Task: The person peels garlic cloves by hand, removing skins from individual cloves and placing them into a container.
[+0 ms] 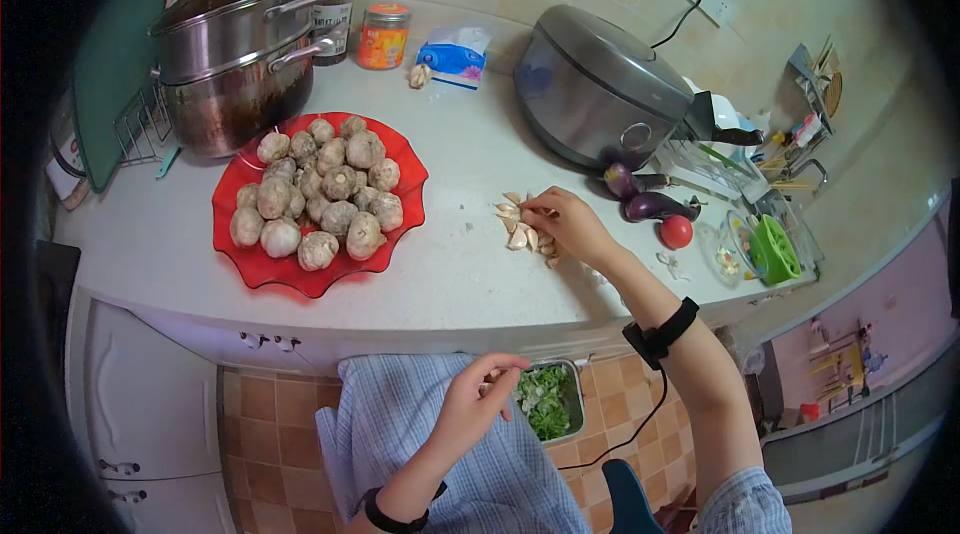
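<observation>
Garlic cloves (518,237) lie in a small pile on the white counter (450,274). My right hand (565,224) is over the pile, its thumb and fingers pinched together at the cloves; what is between the fingertips is too small to make out. My left hand (475,394) is in front of the counter, above my lap, with its fingers curled round something small and pale that is mostly hidden. On the left of the counter, a red scalloped plate (412,169) holds several whole garlic bulbs (340,182).
Behind the plate stands a steamer pot (235,54). A rice cooker (600,84), eggplants (655,206), a tomato (676,231) and a green container (775,249) are at the right. Below, a bin (574,399) holds green scraps. A jar (384,36) stands near the wall.
</observation>
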`<state>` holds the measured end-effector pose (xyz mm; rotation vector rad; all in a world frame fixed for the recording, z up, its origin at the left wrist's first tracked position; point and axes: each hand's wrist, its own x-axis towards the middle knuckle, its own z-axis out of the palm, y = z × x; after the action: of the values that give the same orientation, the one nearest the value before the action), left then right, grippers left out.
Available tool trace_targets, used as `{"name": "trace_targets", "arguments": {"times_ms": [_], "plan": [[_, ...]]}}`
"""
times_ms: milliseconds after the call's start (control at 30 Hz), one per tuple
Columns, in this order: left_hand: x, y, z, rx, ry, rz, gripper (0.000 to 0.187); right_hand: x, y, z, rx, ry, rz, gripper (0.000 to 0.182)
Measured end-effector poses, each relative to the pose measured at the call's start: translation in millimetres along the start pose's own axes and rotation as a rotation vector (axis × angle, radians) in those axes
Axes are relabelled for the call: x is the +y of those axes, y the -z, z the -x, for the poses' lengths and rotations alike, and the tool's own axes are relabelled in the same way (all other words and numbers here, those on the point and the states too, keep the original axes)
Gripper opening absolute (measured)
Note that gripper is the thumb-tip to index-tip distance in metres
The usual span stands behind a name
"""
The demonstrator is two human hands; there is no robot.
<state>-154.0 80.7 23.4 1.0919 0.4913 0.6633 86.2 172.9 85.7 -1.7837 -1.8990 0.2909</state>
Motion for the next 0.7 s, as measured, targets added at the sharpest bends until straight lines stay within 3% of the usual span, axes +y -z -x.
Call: {"name": "trace_targets", "arguments": {"times_ms": [200, 267, 400, 500, 600, 667, 700], "plan": [[0.4, 0.8, 3.4, 0.0, 0.029, -0.006, 0.018, -4.2, -1.4, -3.1, 0.034, -0.008, 0.04, 0.014], [0.7, -1.1, 3.8, -0.004, 0.04, -0.014, 0.018, -9.7, -2.4, -0.4, 0.1, 0.086, 0.096, 0.013], [-0.1, -4.9, 4.5, -0.011, 0.017, 0.016, 0.018, -9.1, -3.8, 1.8, 0.12, 0.028, 0.042, 0.013], [-4.8, -1.4, 7.7, -0.025, -0.045, 0.023, 0.023, -4.2, -2.6, 1.2, 0.253, 0.119, 0.207, 0.017], [-7.1, -0.9, 6.1, -0.069, -0.069, 0.006, 0.029, 9.7, -6.5, -6.7, 0.308, 0.016, 0.124, 0.027], [-8.5, -1.8, 4.7, -0.099, -0.057, -0.025, 0.031, 8.1, -14.7, -10.9, 0.057, -0.187, -0.286, 0.039], [-11.0, -2.5, 4.5, -0.124, -0.054, -0.012, 0.031, 4.6, -20.7, -9.6, -0.007, -0.033, -0.285, 0.045]]}}
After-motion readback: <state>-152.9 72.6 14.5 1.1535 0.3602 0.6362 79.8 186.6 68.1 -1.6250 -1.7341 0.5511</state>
